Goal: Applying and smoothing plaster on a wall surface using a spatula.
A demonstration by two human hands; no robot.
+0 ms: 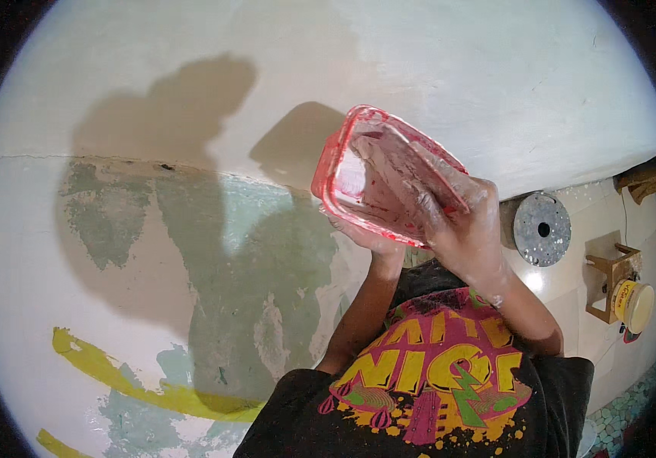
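Note:
A red rectangular plastic tub (329, 169) is held up in front of my chest, its open top tilted toward me. Whitish putty smears its rim and inner walls, and a thick layer lies inside. My left hand (370, 235) supports the tub from below, with most of its fingers hidden behind it. In my right hand (469, 229), dusted with putty, is a flat putty-coated scraper (436, 169). Its blade reaches into the tub along the right side, and my fingers are closed around its near end.
A wall (267, 305) with patchy filler, flaking green paint and a yellow stripe (137, 385) fills the left and top. On the tiled floor at right are a grey speckled disc (530, 238) with a central hole, a small wooden stool (601, 288) and a yellow bucket (636, 307).

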